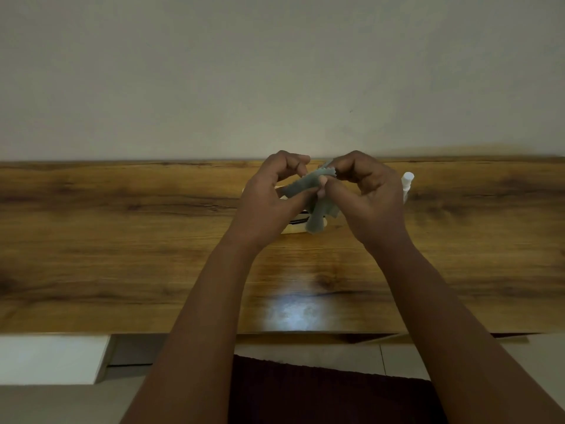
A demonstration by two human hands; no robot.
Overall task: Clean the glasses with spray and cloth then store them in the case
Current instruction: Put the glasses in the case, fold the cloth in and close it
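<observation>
Grey-green cleaning cloth [308,191] being pinched between both hands above wooden surface [122,240]; left hand [269,194] gripping one end with thumb and curled fingers, right hand [363,191] gripping other.

Glasses not clearly visible; dark frame-like lines glimpsed in pale case [295,228] just below left hand, uncertain.

White spray bottle [407,183] standing just behind right hand, partly hidden.

Risks being judged: bottle being toppled by right hand drawing back; dangling cloth corner being snagged on case.
</observation>
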